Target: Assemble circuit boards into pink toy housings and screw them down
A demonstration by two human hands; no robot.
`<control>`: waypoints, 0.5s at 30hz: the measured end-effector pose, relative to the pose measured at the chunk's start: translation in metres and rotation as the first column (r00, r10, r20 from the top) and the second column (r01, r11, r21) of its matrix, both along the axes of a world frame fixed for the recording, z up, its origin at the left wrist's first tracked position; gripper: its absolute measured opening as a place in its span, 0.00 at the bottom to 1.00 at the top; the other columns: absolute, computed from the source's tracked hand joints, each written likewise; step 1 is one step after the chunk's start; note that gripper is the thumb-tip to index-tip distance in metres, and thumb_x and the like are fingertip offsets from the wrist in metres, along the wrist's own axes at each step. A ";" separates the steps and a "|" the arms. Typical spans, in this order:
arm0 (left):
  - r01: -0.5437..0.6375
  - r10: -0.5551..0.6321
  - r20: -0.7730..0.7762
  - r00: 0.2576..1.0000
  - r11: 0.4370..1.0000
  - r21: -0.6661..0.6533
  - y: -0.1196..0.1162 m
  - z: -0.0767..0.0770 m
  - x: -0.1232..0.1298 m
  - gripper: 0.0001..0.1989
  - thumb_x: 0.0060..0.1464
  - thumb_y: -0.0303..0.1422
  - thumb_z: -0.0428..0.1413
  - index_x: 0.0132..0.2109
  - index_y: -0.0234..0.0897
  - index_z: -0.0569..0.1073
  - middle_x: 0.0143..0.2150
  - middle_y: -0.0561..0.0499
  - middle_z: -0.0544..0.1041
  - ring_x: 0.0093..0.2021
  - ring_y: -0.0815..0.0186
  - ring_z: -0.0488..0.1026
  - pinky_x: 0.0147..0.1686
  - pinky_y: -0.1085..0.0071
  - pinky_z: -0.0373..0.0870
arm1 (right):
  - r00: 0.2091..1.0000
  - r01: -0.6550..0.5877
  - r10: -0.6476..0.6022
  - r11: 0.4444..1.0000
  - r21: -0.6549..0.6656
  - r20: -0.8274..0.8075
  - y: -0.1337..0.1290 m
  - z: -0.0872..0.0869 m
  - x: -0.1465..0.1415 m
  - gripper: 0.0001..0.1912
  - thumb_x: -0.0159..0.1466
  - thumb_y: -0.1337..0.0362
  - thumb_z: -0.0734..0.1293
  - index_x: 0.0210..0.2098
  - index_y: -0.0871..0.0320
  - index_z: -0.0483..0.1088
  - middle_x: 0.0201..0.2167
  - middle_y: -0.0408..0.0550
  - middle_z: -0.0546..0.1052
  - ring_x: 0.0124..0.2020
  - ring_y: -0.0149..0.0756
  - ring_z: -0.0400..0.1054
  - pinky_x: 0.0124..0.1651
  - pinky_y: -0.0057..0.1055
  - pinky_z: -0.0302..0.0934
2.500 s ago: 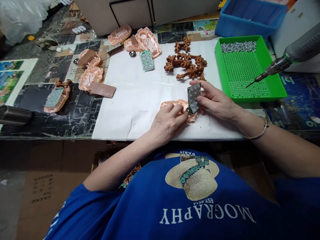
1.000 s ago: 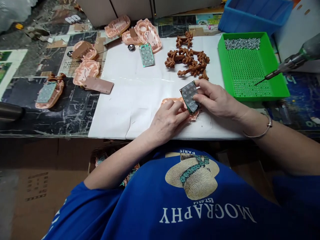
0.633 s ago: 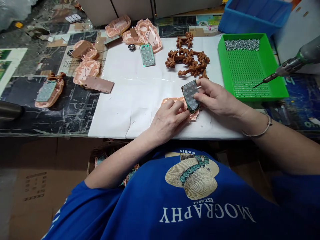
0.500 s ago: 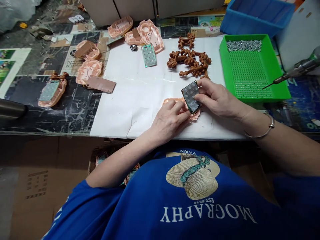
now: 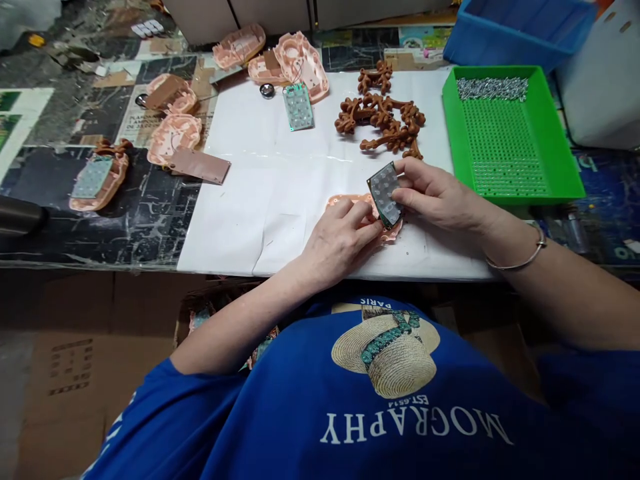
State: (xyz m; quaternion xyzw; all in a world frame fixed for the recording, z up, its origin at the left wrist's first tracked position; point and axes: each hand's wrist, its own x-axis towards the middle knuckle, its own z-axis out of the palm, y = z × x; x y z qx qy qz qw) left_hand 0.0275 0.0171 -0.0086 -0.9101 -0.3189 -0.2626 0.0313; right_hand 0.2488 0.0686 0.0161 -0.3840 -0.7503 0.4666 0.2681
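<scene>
Between the thumb and fingers of my right hand (image 5: 433, 197) is a circuit board (image 5: 384, 190) with a grey rubber keypad on its face. It is held tilted above a pink plastic shell half (image 5: 393, 233) on the white sheet. Bent over that shell, my left hand (image 5: 343, 237) has its fingers curled on it, with the fingertips by the board's lower corner. Both the hand and the board hide much of the shell. What the left fingertips press inside it, I cannot make out.
Brown bone-shaped plastic parts (image 5: 383, 120) lie beyond my hands. A green tray (image 5: 565, 160) of screws stands right, with a blue bin (image 5: 517, 33) behind. Several pink shells (image 5: 175, 137) and another keypad board (image 5: 299, 107) lie left and back. A dark cylinder (image 5: 20, 217) is far left.
The power screwdriver over the green tray has gone out of view. The board in my right hand has shifted very slightly right. My left hand stays at the shell.
</scene>
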 end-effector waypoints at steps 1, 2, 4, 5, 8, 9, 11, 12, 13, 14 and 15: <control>0.002 -0.002 0.001 1.000 1.000 -0.001 0.000 0.000 0.000 0.12 0.68 0.35 0.51 0.39 0.37 0.76 0.42 0.44 0.75 0.41 0.61 0.66 0.42 0.62 0.66 | 0.999 0.013 -0.015 0.999 0.053 0.037 0.000 0.002 -0.001 0.13 0.67 0.52 0.67 0.47 0.52 0.68 0.33 0.45 0.72 0.32 0.38 0.64 0.36 0.36 0.61; 0.003 -0.003 0.004 1.000 1.000 -0.004 0.000 0.000 0.000 0.12 0.68 0.36 0.51 0.39 0.37 0.76 0.42 0.44 0.75 0.41 0.60 0.66 0.42 0.61 0.66 | 0.997 0.022 -0.030 0.994 0.104 0.075 0.000 0.003 -0.002 0.12 0.67 0.53 0.66 0.46 0.52 0.68 0.32 0.45 0.72 0.33 0.39 0.65 0.37 0.36 0.61; 0.010 -0.010 0.028 1.000 1.000 0.001 0.001 0.000 0.001 0.12 0.67 0.36 0.51 0.39 0.37 0.77 0.42 0.43 0.75 0.43 0.59 0.66 0.44 0.61 0.67 | 0.987 0.021 -0.049 0.982 0.186 0.151 0.000 0.007 -0.004 0.11 0.66 0.56 0.66 0.45 0.53 0.69 0.32 0.45 0.72 0.33 0.40 0.65 0.39 0.37 0.60; 0.014 -0.015 0.047 0.999 1.000 0.005 0.001 0.000 0.001 0.12 0.67 0.36 0.52 0.38 0.37 0.77 0.42 0.43 0.75 0.43 0.59 0.66 0.44 0.61 0.67 | 0.981 0.014 -0.055 0.976 0.216 0.186 0.000 0.009 -0.005 0.10 0.66 0.58 0.66 0.45 0.53 0.69 0.31 0.45 0.72 0.32 0.40 0.65 0.39 0.37 0.59; 0.037 -0.035 0.094 0.995 0.999 -0.024 0.000 0.002 -0.001 0.11 0.66 0.36 0.53 0.40 0.36 0.77 0.43 0.43 0.75 0.44 0.59 0.67 0.45 0.61 0.69 | 0.963 -0.009 -0.064 0.963 0.268 0.262 0.001 0.014 -0.007 0.08 0.65 0.62 0.65 0.44 0.54 0.69 0.29 0.44 0.72 0.30 0.40 0.65 0.38 0.37 0.57; 0.056 -0.050 0.111 0.993 0.997 -0.053 -0.001 0.003 -0.003 0.10 0.66 0.36 0.54 0.42 0.36 0.76 0.43 0.43 0.75 0.44 0.59 0.67 0.46 0.60 0.70 | 0.956 -0.014 -0.070 0.960 0.280 0.285 0.002 0.015 -0.008 0.08 0.65 0.63 0.65 0.43 0.54 0.69 0.28 0.44 0.72 0.30 0.39 0.65 0.37 0.36 0.57; 0.113 -0.092 0.164 0.982 0.985 -0.129 -0.002 0.007 -0.010 0.08 0.66 0.34 0.53 0.45 0.36 0.75 0.44 0.44 0.75 0.46 0.60 0.69 0.49 0.61 0.71 | 0.937 -0.034 -0.073 0.954 0.298 0.341 0.002 0.018 -0.011 0.07 0.64 0.63 0.65 0.42 0.55 0.69 0.27 0.45 0.71 0.29 0.39 0.64 0.36 0.36 0.55; 0.135 -0.102 0.200 0.975 0.978 -0.159 -0.002 0.009 -0.015 0.07 0.67 0.34 0.53 0.47 0.36 0.74 0.45 0.44 0.75 0.48 0.61 0.69 0.50 0.61 0.71 | 0.925 -0.050 -0.071 0.951 0.304 0.373 0.003 0.019 -0.012 0.07 0.64 0.63 0.65 0.42 0.55 0.69 0.26 0.44 0.71 0.28 0.38 0.63 0.35 0.35 0.54; 0.136 -0.093 0.235 0.968 0.975 -0.176 -0.002 0.011 -0.020 0.07 0.67 0.33 0.53 0.48 0.37 0.73 0.46 0.45 0.75 0.49 0.62 0.70 0.50 0.62 0.72 | 0.913 -0.066 -0.069 0.948 0.311 0.402 0.002 0.021 -0.013 0.06 0.65 0.63 0.64 0.42 0.56 0.68 0.25 0.44 0.70 0.27 0.38 0.62 0.35 0.35 0.54; 0.119 -0.071 0.261 0.963 0.977 -0.176 -0.002 0.012 -0.026 0.08 0.66 0.34 0.54 0.49 0.37 0.72 0.47 0.44 0.75 0.49 0.62 0.70 0.50 0.62 0.72 | 0.901 -0.082 -0.065 0.946 0.315 0.430 0.002 0.023 -0.014 0.06 0.65 0.63 0.64 0.41 0.56 0.68 0.25 0.44 0.69 0.27 0.37 0.61 0.34 0.35 0.53; 0.089 -0.041 0.272 0.961 0.982 -0.165 0.000 0.013 -0.031 0.10 0.65 0.35 0.56 0.51 0.37 0.71 0.49 0.44 0.74 0.50 0.62 0.71 0.51 0.62 0.72 | 0.889 -0.096 -0.062 0.943 0.318 0.454 0.002 0.024 -0.015 0.06 0.65 0.63 0.64 0.41 0.56 0.68 0.25 0.44 0.69 0.27 0.37 0.61 0.34 0.34 0.53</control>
